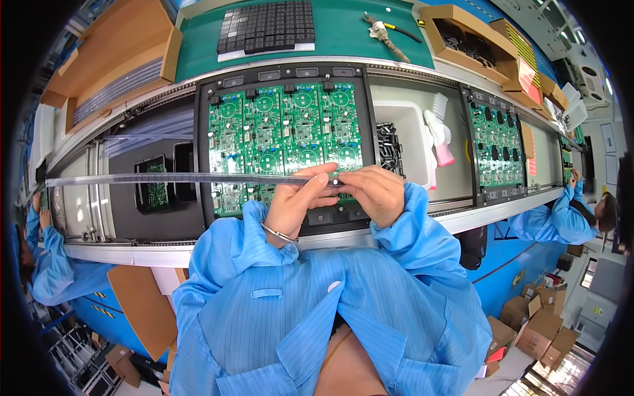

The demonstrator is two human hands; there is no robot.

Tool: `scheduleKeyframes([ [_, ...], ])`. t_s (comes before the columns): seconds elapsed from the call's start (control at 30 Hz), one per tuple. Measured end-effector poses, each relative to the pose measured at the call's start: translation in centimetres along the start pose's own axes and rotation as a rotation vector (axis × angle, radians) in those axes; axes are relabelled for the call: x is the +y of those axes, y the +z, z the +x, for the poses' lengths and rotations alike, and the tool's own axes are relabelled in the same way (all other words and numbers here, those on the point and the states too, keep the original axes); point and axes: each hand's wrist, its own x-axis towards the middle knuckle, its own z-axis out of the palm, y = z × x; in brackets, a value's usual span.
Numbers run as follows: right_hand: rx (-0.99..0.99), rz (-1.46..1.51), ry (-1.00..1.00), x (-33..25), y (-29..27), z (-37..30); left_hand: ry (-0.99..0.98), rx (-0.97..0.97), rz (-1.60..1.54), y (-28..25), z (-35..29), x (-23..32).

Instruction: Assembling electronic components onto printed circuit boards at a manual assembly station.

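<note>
A long, thin clear plastic component tube [172, 178] stretches from the far left to the middle, with dark content along its right part. My left hand [300, 201] is closed around it near its right end, thumb on top. At that end the fingers of my right hand [378, 191] are pinched together, at a small dark piece with a light spot; the fingers partly hide what they hold. Both hands are above the near edge of a black frame [203, 152] that carries several green circuit boards [284, 122].
To the right stands a white bin [406, 115] of black parts, beside a pink-and-white item [437, 135]. A second board frame [496, 148] lies farther right. Black part trays [267, 26] and pliers [403, 33] lie on the green shelf. Cardboard boxes [119, 59] flank it. Other people sit at both sides.
</note>
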Motion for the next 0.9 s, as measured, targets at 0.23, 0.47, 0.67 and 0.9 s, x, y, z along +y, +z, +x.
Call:
scheduleKeyframes([
  [0.23,-0.073,0.092,0.119,3.5,-0.7,2.8,0.033,-0.006,-0.037,-1.3,0.5,0.9],
  [0.47,-0.099,-0.250,0.352,10.7,0.4,8.4,0.124,0.010,0.159,-2.3,1.4,0.9],
  [0.67,-0.235,-0.299,0.386,11.5,0.6,9.3,0.258,0.047,0.238,-3.2,1.2,-0.1],
  [0.9,-0.240,-0.268,0.316,11.7,0.2,9.5,0.293,0.021,0.301,-3.5,1.3,-0.2],
])
